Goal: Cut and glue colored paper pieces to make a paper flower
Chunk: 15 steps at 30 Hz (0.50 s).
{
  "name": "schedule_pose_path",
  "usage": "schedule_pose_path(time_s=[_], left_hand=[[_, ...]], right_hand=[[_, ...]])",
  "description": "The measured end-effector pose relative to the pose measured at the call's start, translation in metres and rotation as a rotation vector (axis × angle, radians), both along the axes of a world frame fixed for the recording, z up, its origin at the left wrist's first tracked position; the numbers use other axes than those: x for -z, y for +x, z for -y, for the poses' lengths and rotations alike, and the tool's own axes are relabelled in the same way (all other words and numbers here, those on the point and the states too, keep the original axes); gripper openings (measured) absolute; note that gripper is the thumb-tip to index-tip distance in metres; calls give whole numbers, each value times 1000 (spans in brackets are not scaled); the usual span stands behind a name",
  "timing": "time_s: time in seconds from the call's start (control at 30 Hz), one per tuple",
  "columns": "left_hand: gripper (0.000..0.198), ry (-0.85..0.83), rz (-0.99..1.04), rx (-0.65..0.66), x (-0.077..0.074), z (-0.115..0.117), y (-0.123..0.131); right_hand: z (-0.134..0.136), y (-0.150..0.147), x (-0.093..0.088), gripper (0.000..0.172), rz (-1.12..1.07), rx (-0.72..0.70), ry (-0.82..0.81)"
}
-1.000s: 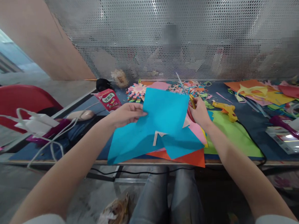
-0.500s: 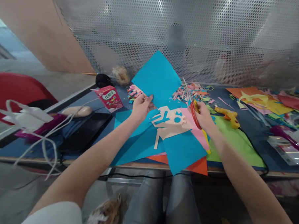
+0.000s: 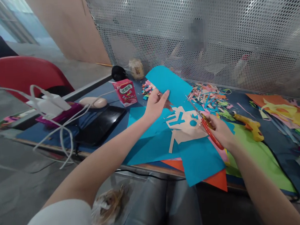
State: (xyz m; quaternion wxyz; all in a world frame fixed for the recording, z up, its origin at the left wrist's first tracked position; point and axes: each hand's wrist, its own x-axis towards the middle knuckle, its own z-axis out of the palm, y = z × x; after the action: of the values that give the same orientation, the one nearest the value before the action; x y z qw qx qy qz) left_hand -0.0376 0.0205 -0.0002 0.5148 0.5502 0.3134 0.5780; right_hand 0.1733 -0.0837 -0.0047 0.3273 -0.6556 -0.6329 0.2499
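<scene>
My left hand (image 3: 155, 104) rests with fingers stretched out on a blue paper sheet (image 3: 172, 83) that lies folded back toward the mesh wall. Beneath it a pale pink cut-out shape (image 3: 184, 126) lies on more blue paper (image 3: 199, 156). My right hand (image 3: 220, 131) grips red-handled scissors (image 3: 205, 125), their blades pointing up and left over the cut-out. Orange, pink and green sheets stick out under the blue ones.
A red drink carton (image 3: 126, 91), a black tablet (image 3: 100, 124), a white charger with cables (image 3: 51, 105) and a red chair (image 3: 26, 73) are at the left. A yellow glue gun (image 3: 248, 126), paper scraps (image 3: 209, 96) and coloured sheets (image 3: 281, 110) lie at the right. Perforated metal mesh (image 3: 211, 33) backs the table.
The blue sheet was lifted and flipped back toward the mesh, uncovering the pink cut-out. My left hand now lies flat on it. The view has swung left.
</scene>
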Motion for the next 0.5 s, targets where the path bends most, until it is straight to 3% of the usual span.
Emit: schedule_pose_path(time_s=[0.23, 0.5], left_hand=[[40, 66, -134, 70, 8, 2, 2], [53, 111, -101, 191, 11, -3, -1]], right_hand=[[-2, -1, 0, 46, -96, 74, 61], [-3, 2, 1, 46, -155, 103, 127]])
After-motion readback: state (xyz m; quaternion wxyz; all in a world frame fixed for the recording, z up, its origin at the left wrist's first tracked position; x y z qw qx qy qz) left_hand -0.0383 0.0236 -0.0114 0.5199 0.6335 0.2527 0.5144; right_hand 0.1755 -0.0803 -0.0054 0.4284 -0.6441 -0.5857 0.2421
